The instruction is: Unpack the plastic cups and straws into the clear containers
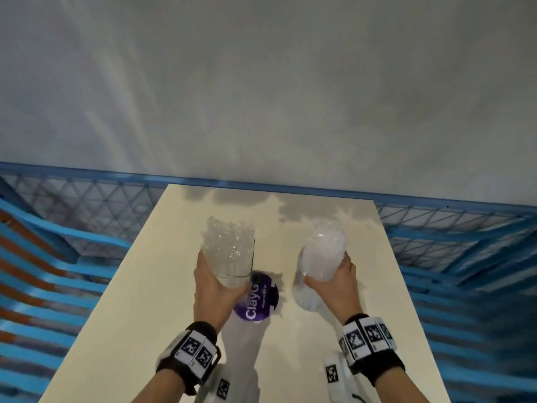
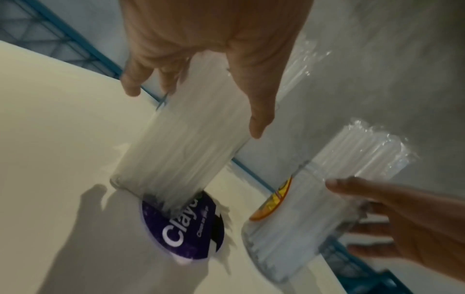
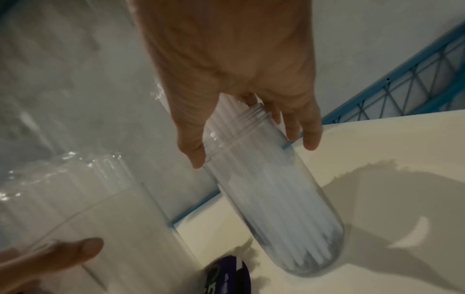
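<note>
Your left hand [image 1: 215,282] grips a square clear container [image 1: 232,257], thumb on one side and fingers wrapped round the other, with the base tilted down toward the desk [image 1: 139,301]. A bundle of clear straws [image 1: 228,237] still in its crinkled plastic wrap stands in it, the wrap sticking out past the open mouth. The base of this container sits just over a round purple lid [image 1: 257,301] that lies flat on the desk with white lettering on it.

Your right hand [image 1: 334,283] holds a round clear jar [image 1: 316,266] near its threaded neck, fingers curled round the far side and thumb on the near side. It is tilted as well, and from the right wrist view its rounded bottom looks to touch the desk or sit just above it; you cannot tell which. White straws [image 3: 276,199] fill it lengthwise, and a bit of plastic wrap shows above its mouth.

The two containers are near each other but apart, the purple lid between them at desk level. Blue mesh railing [image 1: 436,228] runs behind and beside the desk.
</note>
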